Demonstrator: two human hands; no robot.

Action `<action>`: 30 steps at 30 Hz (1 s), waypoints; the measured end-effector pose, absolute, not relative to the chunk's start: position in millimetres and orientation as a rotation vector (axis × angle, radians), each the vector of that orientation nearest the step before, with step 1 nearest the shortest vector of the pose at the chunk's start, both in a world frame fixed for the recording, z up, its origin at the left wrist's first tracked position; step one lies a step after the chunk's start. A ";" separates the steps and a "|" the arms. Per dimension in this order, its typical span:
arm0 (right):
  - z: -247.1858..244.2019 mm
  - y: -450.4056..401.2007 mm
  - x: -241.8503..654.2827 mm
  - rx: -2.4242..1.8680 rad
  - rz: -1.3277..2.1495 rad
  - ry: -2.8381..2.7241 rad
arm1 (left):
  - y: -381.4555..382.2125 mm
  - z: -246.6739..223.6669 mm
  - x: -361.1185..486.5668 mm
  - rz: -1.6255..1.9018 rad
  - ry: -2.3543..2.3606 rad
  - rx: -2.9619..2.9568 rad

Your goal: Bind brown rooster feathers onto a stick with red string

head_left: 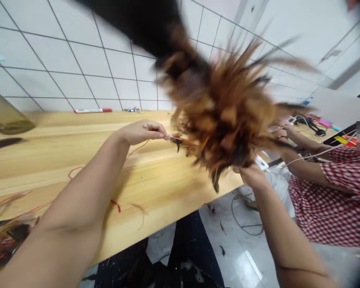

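A large bundle of brown and black feathers (228,116), like a feather duster, fills the upper middle, blurred by motion. Its dark, smeared upper part (144,24) runs off the top edge. My left hand (145,132) is closed in a pinch on a thin red string (175,138), which runs right into the feathers beside a small dark feather. From that hand the string also trails down across the table. Below the bundle's right side, my right hand (253,176) grips its lower edge, with the fingertips partly hidden by feathers.
On the wooden table (168,188) lie a red marker (93,111), a red string piece (116,206) and loose feathers (12,236). A container (7,112) stands left. To the right sits a person in a checked shirt (333,200); cables (247,228) and feathers lie on the floor.
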State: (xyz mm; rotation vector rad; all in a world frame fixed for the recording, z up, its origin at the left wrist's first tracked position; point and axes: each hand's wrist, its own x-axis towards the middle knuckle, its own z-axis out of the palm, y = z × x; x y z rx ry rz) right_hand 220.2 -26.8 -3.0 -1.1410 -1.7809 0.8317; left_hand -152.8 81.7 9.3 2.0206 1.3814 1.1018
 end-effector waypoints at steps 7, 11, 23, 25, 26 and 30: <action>14.4 13.5 190.6 -0.950 0.982 -1.237 | 98.0 -14.0 -122.9 0.830 0.840 1.909; 3.2 42.0 185.1 -1.037 0.949 -1.148 | 98.2 -12.6 -131.5 0.837 0.850 1.895; 9.4 2.2 132.5 -1.044 1.110 -1.477 | 59.9 4.1 -72.4 0.960 0.624 2.260; 15.2 -9.8 121.2 -1.016 1.212 -1.554 | 51.4 2.7 -55.9 0.918 0.393 2.233; 17.8 -15.1 117.5 -1.004 1.247 -1.582 | 48.5 1.7 -50.4 0.878 0.322 2.231; 25.1 -27.8 117.8 -0.927 1.298 -1.560 | 43.2 -3.7 -44.1 0.952 0.413 2.125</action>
